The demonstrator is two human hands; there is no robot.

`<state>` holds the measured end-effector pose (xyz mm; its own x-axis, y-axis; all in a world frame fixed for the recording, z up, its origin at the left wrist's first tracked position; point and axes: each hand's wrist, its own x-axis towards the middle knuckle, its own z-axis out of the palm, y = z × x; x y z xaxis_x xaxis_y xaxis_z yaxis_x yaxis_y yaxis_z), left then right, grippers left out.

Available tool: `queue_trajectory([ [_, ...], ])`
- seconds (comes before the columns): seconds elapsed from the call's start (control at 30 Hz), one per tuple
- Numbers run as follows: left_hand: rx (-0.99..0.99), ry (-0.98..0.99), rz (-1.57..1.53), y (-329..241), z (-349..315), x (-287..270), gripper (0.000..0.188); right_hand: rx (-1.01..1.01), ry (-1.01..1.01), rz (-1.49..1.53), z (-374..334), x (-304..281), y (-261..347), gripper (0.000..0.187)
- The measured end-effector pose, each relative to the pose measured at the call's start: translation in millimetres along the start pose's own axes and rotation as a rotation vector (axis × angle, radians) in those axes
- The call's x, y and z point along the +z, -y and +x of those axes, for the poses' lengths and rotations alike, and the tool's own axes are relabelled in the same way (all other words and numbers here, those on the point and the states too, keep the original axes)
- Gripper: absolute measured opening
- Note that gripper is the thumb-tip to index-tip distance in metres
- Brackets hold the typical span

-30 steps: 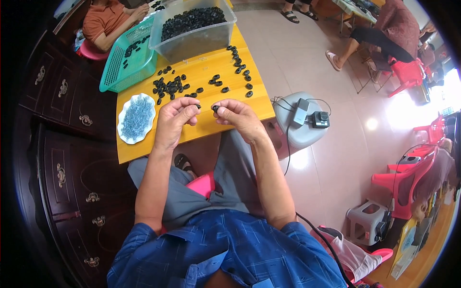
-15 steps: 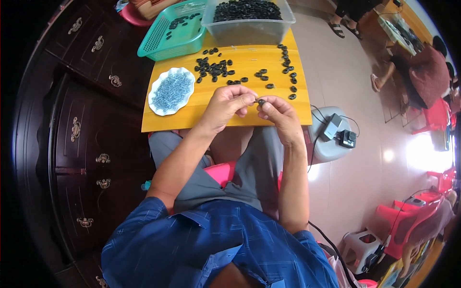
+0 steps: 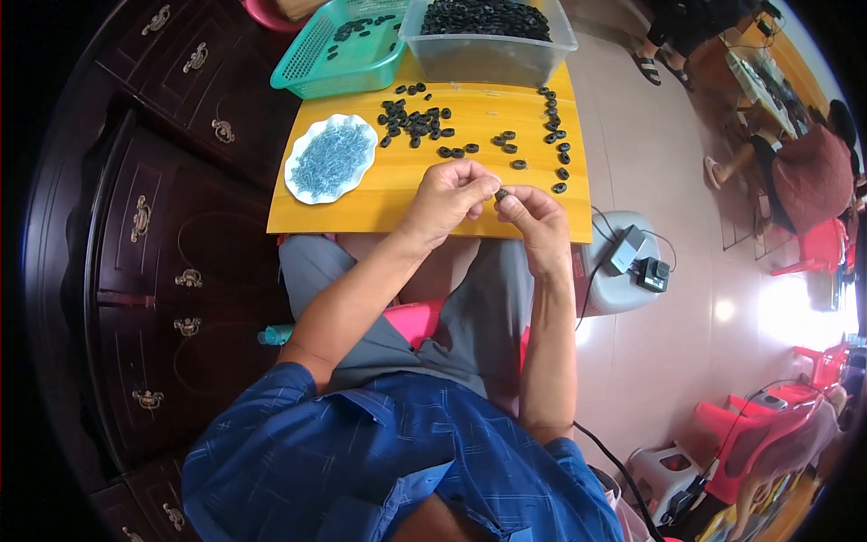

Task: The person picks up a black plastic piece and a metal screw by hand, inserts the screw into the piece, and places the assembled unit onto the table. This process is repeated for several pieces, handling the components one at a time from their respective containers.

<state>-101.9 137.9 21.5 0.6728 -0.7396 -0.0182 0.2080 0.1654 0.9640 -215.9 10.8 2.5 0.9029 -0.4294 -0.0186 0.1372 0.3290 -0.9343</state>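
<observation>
Above the near part of the yellow tabletop (image 3: pixel 339 219), both my hands meet fingertip to fingertip. My right hand (image 3: pixel 540 224) pinches a small black oval piece (image 3: pixel 502 194) between thumb and forefinger. My left hand (image 3: pixel 454 197) is closed in a pinch right beside that piece; whatever its fingertips hold is too small to make out. Loose black oval pieces (image 3: pixel 417 124) lie heaped beyond my left hand, and a few more (image 3: pixel 518 164) are scattered beyond my right. Left of my hands, a white scalloped plate (image 3: pixel 364 170) carries many thin, clear bluish pins (image 3: pixel 330 159).
At the table's far end stand a green basket (image 3: pixel 357 84) and a clear plastic bin (image 3: pixel 488 60) full of black pieces. A row of black pieces (image 3: pixel 563 158) runs along the right edge. Dark drawers (image 3: pixel 163 244) flank the left; a grey stool (image 3: pixel 619 287) holding devices stands right.
The view has shifted slightly, so the table and its contents sit a little farther right. My hands keep the same pinch, with the black piece turned slightly between my fingers.
</observation>
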Motion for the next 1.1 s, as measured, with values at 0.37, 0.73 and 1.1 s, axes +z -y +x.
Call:
queue_trajectory([
  [0.37, 0.372, -0.174, 0.454, 6.4, -5.7, 17.3, 0.010, -0.085, -0.162, 0.047, 0.3, 8.0, -13.2, 0.018],
  [0.73, 0.574, -0.090, 0.625, -16.9, -8.3, 9.5, 0.027, 0.007, -0.077, 0.346, 1.8, 17.4, -11.0, 0.015],
  [1.1, 0.737, -0.075, 1.057, -26.0, -19.1, 2.6, 0.036, 0.075, 0.040, 0.278, 0.4, 16.2, -13.1, 0.013],
])
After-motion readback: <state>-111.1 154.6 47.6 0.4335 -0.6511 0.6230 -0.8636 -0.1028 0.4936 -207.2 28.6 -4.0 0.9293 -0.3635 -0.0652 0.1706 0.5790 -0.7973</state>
